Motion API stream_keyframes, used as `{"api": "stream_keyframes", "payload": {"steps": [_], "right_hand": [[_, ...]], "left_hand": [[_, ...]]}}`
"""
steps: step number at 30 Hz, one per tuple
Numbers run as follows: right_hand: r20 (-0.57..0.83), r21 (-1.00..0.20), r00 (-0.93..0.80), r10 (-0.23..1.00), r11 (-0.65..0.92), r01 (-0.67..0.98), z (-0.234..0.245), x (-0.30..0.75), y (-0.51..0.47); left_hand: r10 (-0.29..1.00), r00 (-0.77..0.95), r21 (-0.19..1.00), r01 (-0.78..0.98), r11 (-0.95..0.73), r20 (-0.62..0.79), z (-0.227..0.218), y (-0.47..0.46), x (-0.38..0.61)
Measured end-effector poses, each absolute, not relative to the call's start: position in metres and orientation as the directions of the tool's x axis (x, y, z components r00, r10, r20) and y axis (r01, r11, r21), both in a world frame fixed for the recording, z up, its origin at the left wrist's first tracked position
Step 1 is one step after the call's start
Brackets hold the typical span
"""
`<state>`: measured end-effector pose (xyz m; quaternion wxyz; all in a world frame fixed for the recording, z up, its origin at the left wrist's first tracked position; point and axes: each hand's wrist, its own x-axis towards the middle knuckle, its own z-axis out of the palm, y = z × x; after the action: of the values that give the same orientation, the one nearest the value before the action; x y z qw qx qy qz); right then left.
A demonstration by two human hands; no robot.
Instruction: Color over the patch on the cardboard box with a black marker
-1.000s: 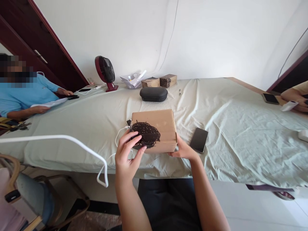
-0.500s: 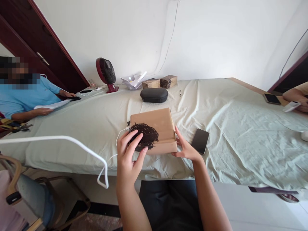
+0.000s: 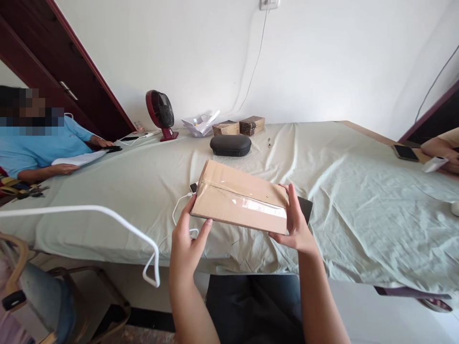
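Note:
A brown cardboard box [image 3: 240,191] is held up between both hands over the near part of the table, tilted with its right end lower. Clear tape runs along the face turned toward me. My left hand [image 3: 190,239] grips the lower left corner, thumb in front and the other fingers mostly hidden behind. On the right end, my right hand [image 3: 294,222] is closed, its thumb below and its fingers along the side. Partly behind that hand, a dark phone [image 3: 306,208] lies on the cloth. A white cable [image 3: 176,210] with a small black plug [image 3: 193,187] lies left of the box.
A black zip case [image 3: 230,145], two small cardboard boxes [image 3: 252,125], a plastic basket [image 3: 201,126] and a red fan [image 3: 161,114] stand at the back. A thick white tube [image 3: 107,212] crosses the left foreground. People sit at both sides; another phone [image 3: 405,152] lies right.
The box has been turned over: the black scribbled face is out of sight and a taped face shows. My left hand has shifted from the scribbled face to the corner.

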<state>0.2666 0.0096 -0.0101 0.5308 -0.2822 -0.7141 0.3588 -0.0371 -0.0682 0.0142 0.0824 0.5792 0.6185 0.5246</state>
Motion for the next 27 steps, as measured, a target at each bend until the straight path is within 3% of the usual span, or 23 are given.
{"api": "stream_keyframes", "payload": {"steps": [5, 8, 12, 21, 27], "right_hand": [[0.478, -0.871, -0.328, 0.815, 0.487, -0.058, -0.021, 0.267, 0.020], [0.457, -0.889, -0.299, 0.838, 0.440, -0.127, -0.034, 0.262, 0.031], [0.415, -0.910, -0.274, 0.868, 0.392, -0.135, -0.049, 0.256, 0.036], [0.380, -0.925, -0.228, 0.896, 0.363, -0.114, -0.061, 0.264, 0.034], [0.357, -0.926, -0.213, 0.909, 0.316, -0.205, -0.061, 0.265, 0.031]], "left_hand": [[0.668, -0.329, 0.682, 0.631, -0.370, 0.667, 0.012, -0.061, -0.027], [0.498, -0.298, 0.545, 0.685, -0.483, 0.815, 0.022, -0.059, -0.016], [0.339, -0.243, 0.386, 0.798, -0.463, 0.909, 0.035, -0.059, -0.007], [0.304, -0.224, 0.353, 0.798, -0.488, 0.926, 0.042, -0.050, 0.000], [0.317, -0.217, 0.364, 0.758, -0.541, 0.923, 0.043, -0.044, 0.009]]}}
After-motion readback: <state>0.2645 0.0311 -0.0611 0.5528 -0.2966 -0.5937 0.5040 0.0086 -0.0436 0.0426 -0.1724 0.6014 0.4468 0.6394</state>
